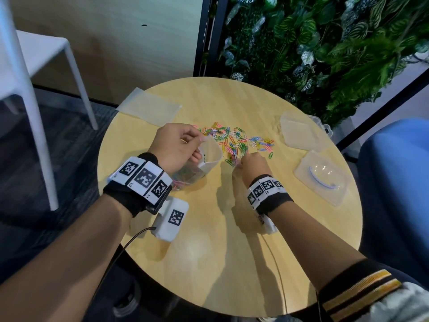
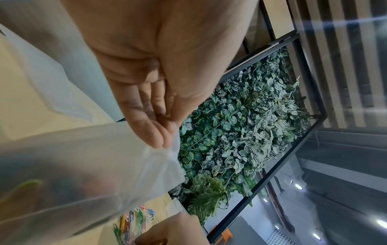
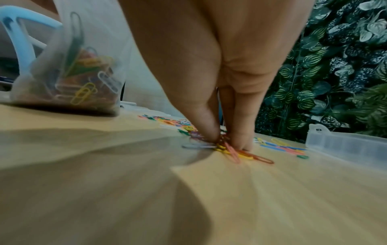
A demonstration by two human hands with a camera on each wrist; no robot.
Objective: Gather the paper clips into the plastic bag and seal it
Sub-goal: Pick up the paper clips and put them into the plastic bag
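Note:
A scatter of coloured paper clips (image 1: 241,140) lies across the middle of the round wooden table (image 1: 232,240). My left hand (image 1: 178,145) pinches the rim of a frosted plastic bag (image 1: 206,159) and holds its mouth up; the bag (image 3: 69,73) stands on the table with several clips inside. In the left wrist view my left hand (image 2: 165,132) grips the bag (image 2: 94,165) edge between thumb and fingers. My right hand (image 1: 241,162) is down at the near edge of the pile, and its fingertips (image 3: 211,134) pinch a small bunch of clips (image 3: 234,152) against the table.
A second flat plastic bag (image 1: 148,106) lies at the table's far left. Clear plastic boxes and lids (image 1: 304,133) (image 1: 322,177) sit on the right. A leafy plant wall (image 1: 325,43) stands behind the table, a white chair (image 1: 34,73) at left, a blue seat (image 1: 399,182) at right.

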